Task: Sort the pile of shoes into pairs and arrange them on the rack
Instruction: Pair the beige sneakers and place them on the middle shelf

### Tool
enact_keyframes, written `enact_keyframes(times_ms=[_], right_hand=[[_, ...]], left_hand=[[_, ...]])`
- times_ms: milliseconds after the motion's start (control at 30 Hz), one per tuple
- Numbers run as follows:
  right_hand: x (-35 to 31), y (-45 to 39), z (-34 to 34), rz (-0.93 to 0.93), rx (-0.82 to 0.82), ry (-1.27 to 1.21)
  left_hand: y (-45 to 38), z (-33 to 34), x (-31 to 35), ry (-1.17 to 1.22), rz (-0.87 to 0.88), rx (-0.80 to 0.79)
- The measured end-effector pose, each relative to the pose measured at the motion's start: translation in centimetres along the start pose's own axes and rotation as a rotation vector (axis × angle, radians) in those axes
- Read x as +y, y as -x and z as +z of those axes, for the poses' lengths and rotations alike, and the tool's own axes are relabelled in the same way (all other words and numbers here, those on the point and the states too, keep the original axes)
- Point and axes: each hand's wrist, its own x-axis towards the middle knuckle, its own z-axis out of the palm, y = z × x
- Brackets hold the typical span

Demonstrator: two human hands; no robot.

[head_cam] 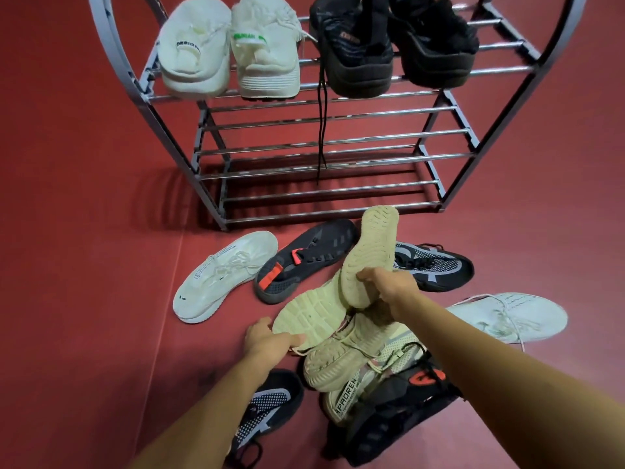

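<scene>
Beige knit sneaker [368, 258], sole up, gripped in right hand [389, 287]; left hand [270, 340] fingers pinch its sole-up beige mate [311, 316], likely to match treads.

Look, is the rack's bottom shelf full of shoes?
No, the bottom shelf holds nothing; shoes sit only on the top shelf.

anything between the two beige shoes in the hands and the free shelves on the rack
Nothing visible blocks them. The right hand and left hand hold the beige shoes above the pile, and the rack has bare lower shelves. Only a dangling black lace crosses them.
</scene>
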Motion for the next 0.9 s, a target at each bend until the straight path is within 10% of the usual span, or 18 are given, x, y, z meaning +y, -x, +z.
enact_keyframes(times_ms=[400, 633, 900], right_hand=[[-3.9, 4.4, -2.8, -0.417, 0.060, -0.099], [-4.4, 7.4, -7.4, -0.425, -0.328, -0.284], [-5.7, 8.7, -10.6, -0.362, -0.524, -0.238]], left_hand=[[6.0, -1.4, 3.5, 0.198, 0.376, 0.031], [10.0, -3.6, 5.6, 0.404, 0.491, 0.245], [10.0, -7.2, 6.4, 0.350, 0.417, 0.085]])
